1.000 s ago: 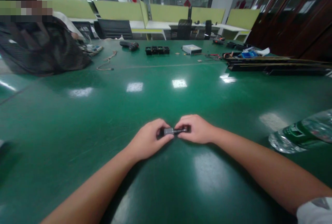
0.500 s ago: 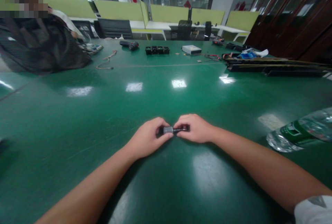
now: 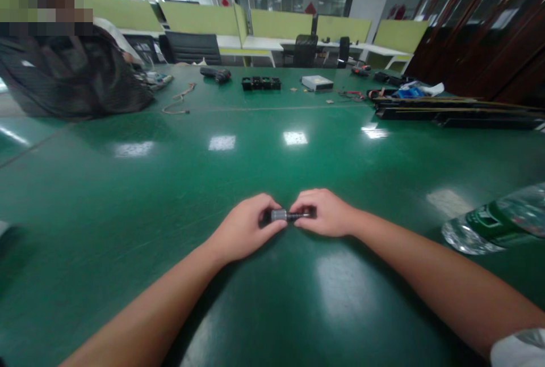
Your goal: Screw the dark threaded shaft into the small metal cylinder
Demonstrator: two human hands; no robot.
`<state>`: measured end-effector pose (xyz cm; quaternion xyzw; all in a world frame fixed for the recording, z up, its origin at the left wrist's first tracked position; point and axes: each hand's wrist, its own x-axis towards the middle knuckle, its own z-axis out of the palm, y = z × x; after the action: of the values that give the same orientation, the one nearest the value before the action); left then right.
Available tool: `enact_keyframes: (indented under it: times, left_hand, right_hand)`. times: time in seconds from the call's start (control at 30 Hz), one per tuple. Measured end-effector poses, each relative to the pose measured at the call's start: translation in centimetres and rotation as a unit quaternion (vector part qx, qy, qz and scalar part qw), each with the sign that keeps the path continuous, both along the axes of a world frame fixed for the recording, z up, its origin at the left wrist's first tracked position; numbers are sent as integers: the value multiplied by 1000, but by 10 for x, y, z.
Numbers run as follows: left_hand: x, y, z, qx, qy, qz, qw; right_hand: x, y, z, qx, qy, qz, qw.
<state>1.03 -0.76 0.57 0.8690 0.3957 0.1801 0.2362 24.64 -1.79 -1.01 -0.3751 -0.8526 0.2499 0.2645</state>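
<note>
Close together above the green table [image 3: 170, 185], my two hands meet on one small part. It has a grey cylinder [image 3: 279, 215] with a thin, dark, threaded-looking shaft [image 3: 293, 216] pointing right. My left hand [image 3: 244, 228] is closed round the cylinder, thumb in front and fingers behind. On the right, the fingertips and thumb of my right hand [image 3: 326, 212] pinch the shaft. Its far end lies partly hidden within the right hand, and the cylinder's left end sits in the shade of the left palm. The part lies roughly level.
At right lies a clear bottle [image 3: 496, 222] with a green label. Farther back are a black row of box-like units [image 3: 261, 83], a white box [image 3: 317, 83], a power tool [image 3: 216, 75], a cable [image 3: 179, 100] and long black rails [image 3: 451, 113]. A dark mesh bag [image 3: 76, 75] stands left, near another person.
The whole view has shifted slightly, so everything appears a little farther right. Both hands keep nearly the same grip on the small part.
</note>
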Motion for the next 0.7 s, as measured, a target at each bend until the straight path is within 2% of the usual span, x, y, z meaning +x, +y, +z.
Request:
enact_keyframes:
  times: [0.7]
  left_hand:
    - [-1, 0, -1, 4, 4, -1, 1000]
  right_hand:
    - [1, -2, 2, 5, -14, -14, 1000]
